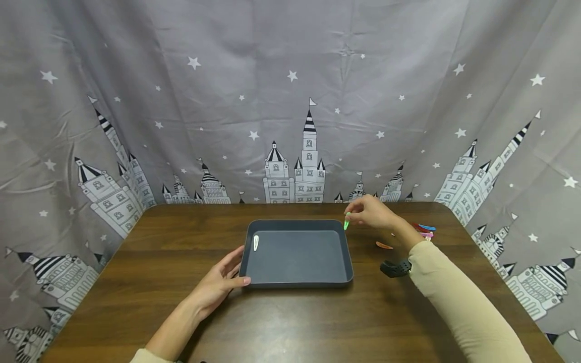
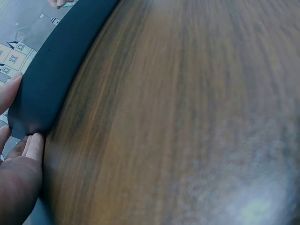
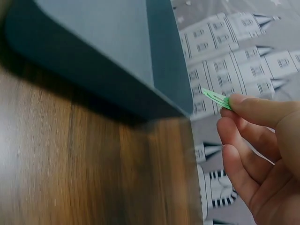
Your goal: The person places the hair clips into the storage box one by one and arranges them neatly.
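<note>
A dark grey rectangular tray [image 1: 297,257] lies on the wooden table, with a white hair clip [image 1: 256,243] inside near its left wall. At the tray's left side my left hand [image 1: 221,282] grips its edge, thumb by the front corner and fingers along the outer wall. Between thumb and fingertips, my right hand [image 1: 369,212] pinches a green hair clip [image 3: 216,98]. It holds the clip above the table, just beyond the tray's back right corner. An orange hair clip [image 1: 384,245] lies on the table below the right forearm.
More hair clips lie to the right, among them a blue one [image 1: 427,228] and a pink one [image 1: 426,234], partly hidden by the right forearm. A black strap [image 1: 396,268] is at the right wrist. Behind the table [image 1: 181,252] hangs a grey curtain [image 1: 290,101] with castles.
</note>
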A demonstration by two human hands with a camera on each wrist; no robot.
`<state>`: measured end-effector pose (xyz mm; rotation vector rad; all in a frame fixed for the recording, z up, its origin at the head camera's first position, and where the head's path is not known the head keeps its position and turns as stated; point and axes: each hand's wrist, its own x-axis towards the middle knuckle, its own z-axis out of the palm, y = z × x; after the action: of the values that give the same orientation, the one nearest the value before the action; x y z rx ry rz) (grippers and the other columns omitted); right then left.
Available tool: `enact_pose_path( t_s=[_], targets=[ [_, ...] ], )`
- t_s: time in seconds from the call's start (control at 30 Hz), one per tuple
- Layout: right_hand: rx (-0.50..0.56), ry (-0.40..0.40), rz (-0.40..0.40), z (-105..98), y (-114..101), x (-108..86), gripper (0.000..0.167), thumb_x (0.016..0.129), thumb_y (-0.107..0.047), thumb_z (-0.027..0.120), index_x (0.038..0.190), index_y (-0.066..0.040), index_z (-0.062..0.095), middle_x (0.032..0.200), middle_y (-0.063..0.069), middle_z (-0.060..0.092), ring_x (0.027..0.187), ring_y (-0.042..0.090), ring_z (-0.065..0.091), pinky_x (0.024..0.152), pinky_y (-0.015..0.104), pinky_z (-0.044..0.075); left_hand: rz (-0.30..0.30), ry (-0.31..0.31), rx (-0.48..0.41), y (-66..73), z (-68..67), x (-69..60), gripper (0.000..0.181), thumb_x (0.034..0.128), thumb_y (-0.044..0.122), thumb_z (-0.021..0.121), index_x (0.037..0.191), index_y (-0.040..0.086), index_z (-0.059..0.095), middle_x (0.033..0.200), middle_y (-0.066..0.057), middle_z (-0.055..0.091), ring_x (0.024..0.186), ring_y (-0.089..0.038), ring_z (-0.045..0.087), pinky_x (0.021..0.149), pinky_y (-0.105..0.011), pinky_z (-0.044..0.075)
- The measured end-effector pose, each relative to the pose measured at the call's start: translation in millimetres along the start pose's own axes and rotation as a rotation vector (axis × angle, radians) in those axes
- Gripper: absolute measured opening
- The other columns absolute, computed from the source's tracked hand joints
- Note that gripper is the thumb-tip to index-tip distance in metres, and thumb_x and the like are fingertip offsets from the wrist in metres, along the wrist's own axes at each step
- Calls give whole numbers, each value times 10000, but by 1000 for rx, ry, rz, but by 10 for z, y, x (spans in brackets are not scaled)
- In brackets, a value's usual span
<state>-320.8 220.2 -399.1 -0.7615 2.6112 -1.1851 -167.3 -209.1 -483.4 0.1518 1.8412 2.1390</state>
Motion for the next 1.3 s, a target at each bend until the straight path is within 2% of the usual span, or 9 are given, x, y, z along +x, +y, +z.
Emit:
enact_pose_path(
  t_s=[0.27, 0.47, 0.67, 0.93, 1.07, 1.2, 1.3],
  targets=[
    [12, -40, -29, 242, -204, 234, 45, 935, -42, 756, 926, -21, 717, 789, 98, 733, 742, 309, 683, 630, 293, 518, -2, -4, 0, 9, 6, 3, 890, 905, -109, 701, 1638, 75, 232, 1692, -141, 193, 1538, -349, 184, 1014, -229, 425],
    [30, -73, -38, 432, -349, 425, 53, 926, -37, 767, 906, -41, 718, 772, 91, 734, 763, 434, 678, 606, 271, 493, -1, 2, 1, 8, -9, 1, 889, 905, -111, 701, 1638, 77, 235, 1691, -137, 194, 1539, -349, 180, 1005, -223, 430],
    [1, -101, -59, 598, -438, 581, 58, 924, -41, 771, 899, -60, 722, 757, 57, 736, 723, 359, 680, 603, 269, 490, -5, -3, 11, 2, -11, 5, 896, 905, -89, 717, 1640, 88, 236, 1692, -128, 198, 1540, -341, 181, 1017, -234, 422],
    [8, -142, -61, 769, -585, 669, 58, 919, -46, 779, 908, -65, 725, 813, 119, 751, 817, 437, 697, 628, 279, 509, -7, -4, 9, -8, 3, 1, 894, 907, -98, 708, 1641, 92, 235, 1693, -125, 196, 1539, -341, 185, 1017, -234, 425],
    [-14, -153, -64, 868, -613, 734, 65, 925, -34, 770, 901, -70, 721, 771, 53, 736, 736, 321, 691, 618, 280, 505, -5, -10, 2, -7, 25, 17, 893, 907, -101, 706, 1640, 83, 230, 1691, -139, 196, 1536, -349, 191, 1017, -243, 432],
    [-58, -163, -110, 995, -695, 831, 57, 935, -55, 764, 899, -71, 723, 754, 2, 726, 662, 156, 643, 611, 272, 495, -7, 2, -3, -6, 18, 15, 895, 900, -115, 704, 1637, 76, 235, 1684, -152, 209, 1527, -358, 211, 1006, -240, 438],
    [-75, -170, -132, 1104, -785, 897, 53, 935, -66, 767, 901, -72, 725, 760, -9, 731, 681, 158, 666, 621, 259, 496, -4, 1, 0, 2, -4, -2, 896, 900, -115, 703, 1638, 76, 233, 1683, -150, 211, 1523, -359, 220, 1008, -240, 436]
  ],
)
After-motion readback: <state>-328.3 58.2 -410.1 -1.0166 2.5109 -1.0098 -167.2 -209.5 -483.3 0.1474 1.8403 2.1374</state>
